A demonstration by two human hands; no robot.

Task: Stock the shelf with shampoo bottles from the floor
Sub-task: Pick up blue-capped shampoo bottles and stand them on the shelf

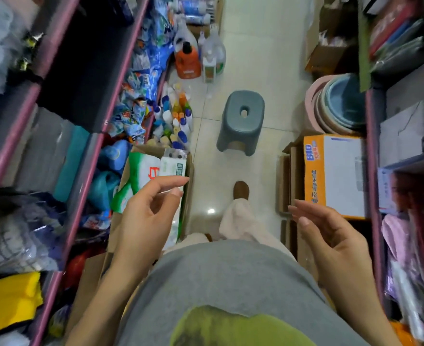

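You stand in a shop aisle. The bottles (174,116) sit on the floor (250,71) by the left shelf (86,156). Your left hand (148,213) and right hand (330,236) are loose, holding nothing. Bottles look light, hard, maybe slippery; grab around the middle.

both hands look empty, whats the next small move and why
Probably step forward and reach the left hand down toward the cluster of small bottles on the floor beside the left shelf. Both hands hold nothing, with the right hand also open, and the bottles lie ahead, past the open cardboard box. The grey stool stands just right of them.
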